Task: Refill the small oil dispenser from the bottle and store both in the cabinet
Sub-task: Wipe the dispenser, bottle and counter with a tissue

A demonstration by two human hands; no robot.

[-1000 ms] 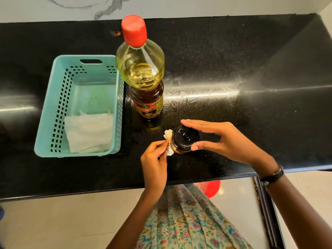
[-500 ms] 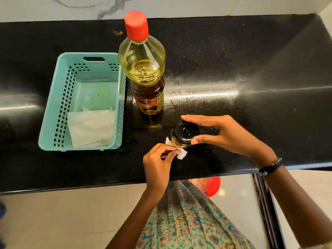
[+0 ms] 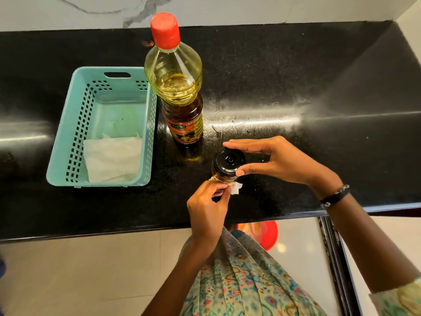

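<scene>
A small glass oil dispenser (image 3: 228, 164) with a black lid stands on the black counter (image 3: 296, 87), holding amber oil. My right hand (image 3: 275, 160) grips its lid between thumb and fingers. My left hand (image 3: 208, 208) pinches a small white tissue piece (image 3: 235, 187) against the dispenser's near lower side. The tall oil bottle (image 3: 180, 96) with a red cap stands upright just behind and left of the dispenser, partly full of yellow oil.
A teal perforated basket (image 3: 68, 142) sits at the left of the bottle, with a folded white tissue (image 3: 112, 159) lying in it. The counter's front edge runs just below my hands. A red round object (image 3: 270, 233) shows on the floor below.
My left hand has slid the tissue from the dispenser's left side round to its near side. My right hand stays on the lid. The view has shifted slightly.
</scene>
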